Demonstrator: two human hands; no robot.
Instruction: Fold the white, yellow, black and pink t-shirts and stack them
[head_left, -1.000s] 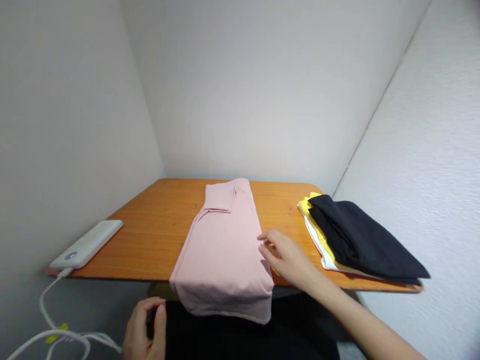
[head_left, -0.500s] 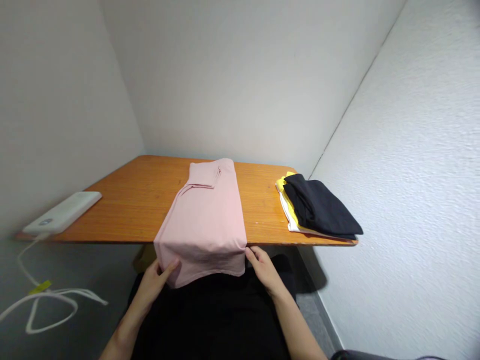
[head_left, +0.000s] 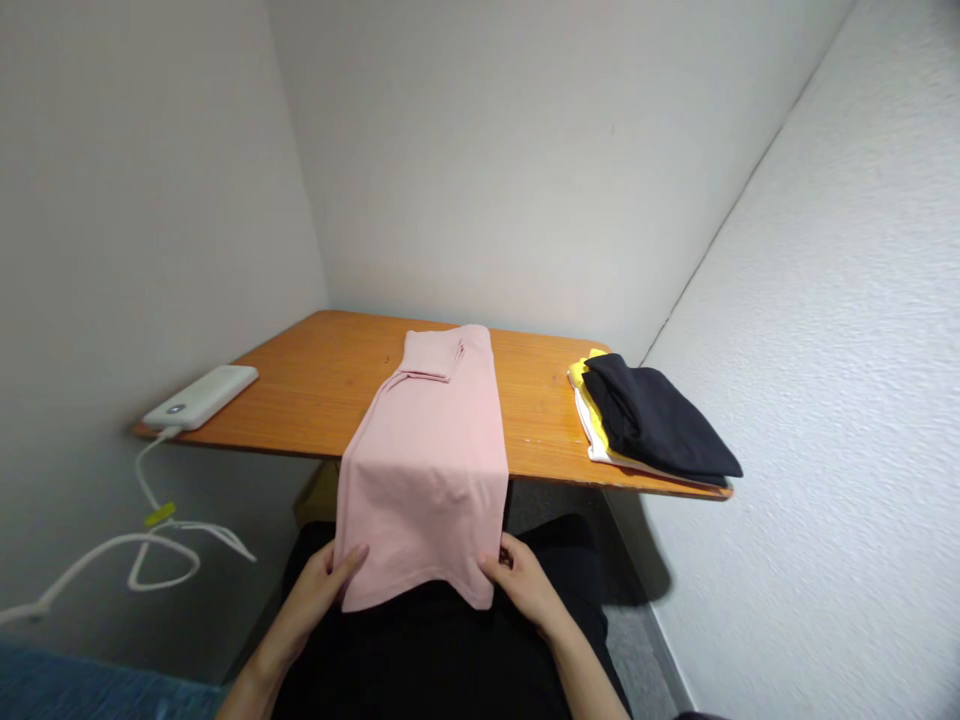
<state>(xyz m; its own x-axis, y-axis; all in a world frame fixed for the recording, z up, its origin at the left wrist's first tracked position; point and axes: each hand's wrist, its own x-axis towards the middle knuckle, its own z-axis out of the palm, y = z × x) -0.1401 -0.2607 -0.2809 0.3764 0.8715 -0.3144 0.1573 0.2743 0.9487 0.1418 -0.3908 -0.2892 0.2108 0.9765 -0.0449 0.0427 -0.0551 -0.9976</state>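
Observation:
A pink garment (head_left: 435, 440), folded into a long strip, lies across the orange wooden table (head_left: 315, 385) and hangs over its near edge toward my lap. My left hand (head_left: 319, 590) pinches the strip's lower left corner, thumb on top. At the lower right corner my right hand (head_left: 521, 580) grips the hem the same way. Both hands are below the table edge, above my dark-clothed lap.
A stack of folded clothes, black on top of yellow and white (head_left: 652, 420), sits at the table's right end by the wall. A white power bank (head_left: 202, 397) lies on the left end, its white cable (head_left: 150, 540) trailing to the floor. Walls close in on three sides.
Both hands came down from the table and took the hanging hem of the pink garment at its two corners. More of the garment now hangs below the edge.

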